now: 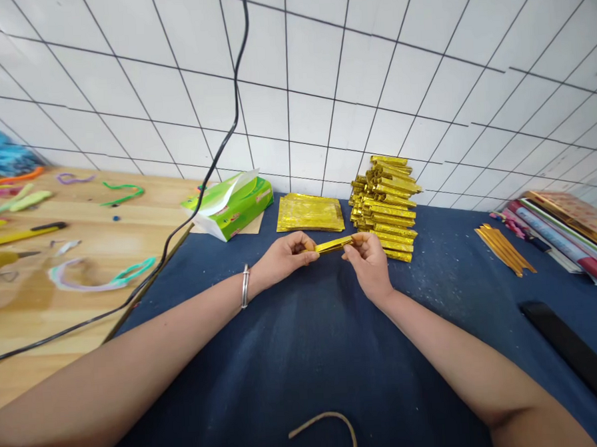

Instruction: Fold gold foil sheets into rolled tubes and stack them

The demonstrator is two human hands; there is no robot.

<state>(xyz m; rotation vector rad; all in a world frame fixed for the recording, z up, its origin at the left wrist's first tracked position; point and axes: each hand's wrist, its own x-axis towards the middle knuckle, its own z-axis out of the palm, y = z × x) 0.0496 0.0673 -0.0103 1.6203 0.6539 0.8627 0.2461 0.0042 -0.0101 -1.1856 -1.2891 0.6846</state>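
Observation:
A small folded piece of gold foil paper point(334, 245) is stretched between my two hands above the dark blue table cover. My left hand point(287, 256), with a silver bangle on its wrist, pinches one end. The other end is pinched by my right hand point(369, 263). Just beyond my hands lies a flat stack of gold foil sheets point(309, 213). Behind my right hand rises a tall pile of folded gold foil pieces point(385, 205), which that hand partly overlaps in view.
A green tissue pack point(245, 206) stands by the tiled wall. A black cable point(236, 100) hangs across the left side. Gold strips point(504, 249), stacked books point(564, 236) and a black long object point(575, 349) lie right. Craft pieces and a glue gun point(0, 260) occupy the wooden table.

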